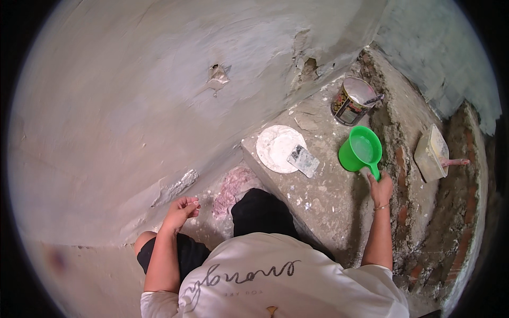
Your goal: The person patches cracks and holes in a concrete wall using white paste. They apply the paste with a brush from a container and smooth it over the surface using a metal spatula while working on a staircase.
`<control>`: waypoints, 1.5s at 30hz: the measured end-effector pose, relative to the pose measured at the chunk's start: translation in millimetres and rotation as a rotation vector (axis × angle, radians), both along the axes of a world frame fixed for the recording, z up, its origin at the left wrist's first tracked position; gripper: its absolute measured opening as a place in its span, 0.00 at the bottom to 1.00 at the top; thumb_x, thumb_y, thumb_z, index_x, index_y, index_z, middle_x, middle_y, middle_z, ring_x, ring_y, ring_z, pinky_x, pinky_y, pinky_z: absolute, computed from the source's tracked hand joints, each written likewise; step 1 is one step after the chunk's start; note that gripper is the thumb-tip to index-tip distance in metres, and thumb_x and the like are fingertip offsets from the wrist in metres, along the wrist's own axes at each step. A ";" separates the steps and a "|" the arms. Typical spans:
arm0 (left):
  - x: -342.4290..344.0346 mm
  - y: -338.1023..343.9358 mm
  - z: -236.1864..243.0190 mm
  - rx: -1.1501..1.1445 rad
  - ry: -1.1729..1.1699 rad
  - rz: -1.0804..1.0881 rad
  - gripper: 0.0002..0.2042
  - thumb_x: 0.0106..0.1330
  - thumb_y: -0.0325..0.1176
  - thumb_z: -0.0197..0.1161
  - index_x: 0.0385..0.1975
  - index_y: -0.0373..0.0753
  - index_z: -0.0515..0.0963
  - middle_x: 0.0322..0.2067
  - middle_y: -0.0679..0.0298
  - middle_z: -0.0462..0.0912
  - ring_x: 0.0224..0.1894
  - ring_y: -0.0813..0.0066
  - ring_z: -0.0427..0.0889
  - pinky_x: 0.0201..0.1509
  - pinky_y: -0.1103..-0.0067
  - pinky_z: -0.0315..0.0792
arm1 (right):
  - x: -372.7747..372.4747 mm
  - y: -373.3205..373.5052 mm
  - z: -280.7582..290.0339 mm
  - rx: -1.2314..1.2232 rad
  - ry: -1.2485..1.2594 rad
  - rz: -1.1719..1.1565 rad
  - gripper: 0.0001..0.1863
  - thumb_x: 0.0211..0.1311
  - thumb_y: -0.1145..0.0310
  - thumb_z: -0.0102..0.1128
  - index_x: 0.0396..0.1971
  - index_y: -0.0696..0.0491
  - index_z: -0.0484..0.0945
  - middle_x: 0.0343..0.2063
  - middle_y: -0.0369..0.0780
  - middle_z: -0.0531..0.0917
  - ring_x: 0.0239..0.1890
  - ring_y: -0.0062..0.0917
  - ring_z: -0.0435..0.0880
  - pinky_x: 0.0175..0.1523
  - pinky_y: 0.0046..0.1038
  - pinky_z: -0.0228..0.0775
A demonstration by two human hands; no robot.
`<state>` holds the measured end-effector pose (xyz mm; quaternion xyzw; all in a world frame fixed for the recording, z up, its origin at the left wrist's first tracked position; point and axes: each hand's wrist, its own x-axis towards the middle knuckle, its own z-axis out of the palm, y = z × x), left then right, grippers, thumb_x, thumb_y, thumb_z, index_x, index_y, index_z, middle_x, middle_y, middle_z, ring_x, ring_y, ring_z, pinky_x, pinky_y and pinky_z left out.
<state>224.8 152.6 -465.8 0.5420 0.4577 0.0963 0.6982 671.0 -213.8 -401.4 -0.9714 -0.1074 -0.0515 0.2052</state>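
My right hand (380,190) grips the handle of a green plastic dipper mug (347,157), which holds a cloudy, pale liquid. The mug is over the stained concrete ledge (331,212); whether it touches the surface is hard to tell. Left of it, a round white plate (264,155) bears white powder or paste, and a putty knife (304,160) with a smeared blade lies across its right edge. My left hand (182,213) is raised near the wall, above my knee. Its fingers are curled toward the thumb in a pinch, and what they hold, if anything, is too small to name.
Behind the mug stands a paint can (350,103) with a tool handle at its rim. On a rough brick step to the right sits a pale plastic tub (428,153) with a brush-like handle sticking out. A crumpled pinkish bag (233,190) lies below the ledge. The plastered wall (132,106) has holes.
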 end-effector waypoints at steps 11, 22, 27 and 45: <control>7.5 1.3 -12.9 0.078 0.066 -0.102 0.13 0.62 0.31 0.61 0.43 0.31 0.73 0.35 0.62 0.79 0.33 0.77 0.78 0.40 0.80 0.75 | -55.0 110.2 -21.0 -0.166 -0.046 0.350 0.37 0.51 0.41 0.58 0.43 0.64 0.75 0.47 0.59 0.73 0.50 0.48 0.74 0.55 0.40 0.65; 0.5 -4.5 -22.2 0.192 0.076 -0.201 0.15 0.60 0.33 0.64 0.43 0.32 0.72 0.29 0.68 0.76 0.30 0.82 0.74 0.37 0.83 0.72 | -64.7 169.7 -60.7 -0.300 0.255 0.204 0.41 0.45 0.35 0.59 0.44 0.62 0.76 0.51 0.57 0.72 0.53 0.45 0.74 0.54 0.38 0.69; -4.3 -1.3 -29.0 0.223 0.089 -0.213 0.16 0.60 0.32 0.64 0.44 0.32 0.72 0.28 0.68 0.75 0.29 0.82 0.73 0.36 0.84 0.71 | -70.9 173.3 -55.2 -0.217 0.282 0.126 0.41 0.40 0.40 0.66 0.44 0.63 0.75 0.48 0.57 0.75 0.52 0.45 0.75 0.53 0.38 0.69; 104.5 -10.0 -16.5 0.020 0.043 -0.243 0.10 0.63 0.35 0.60 0.38 0.34 0.76 0.31 0.65 0.79 0.31 0.80 0.76 0.36 0.82 0.73 | -13.5 184.8 -77.9 0.878 0.671 0.272 0.08 0.50 0.74 0.62 0.30 0.62 0.78 0.25 0.40 0.82 0.25 0.21 0.80 0.30 0.24 0.71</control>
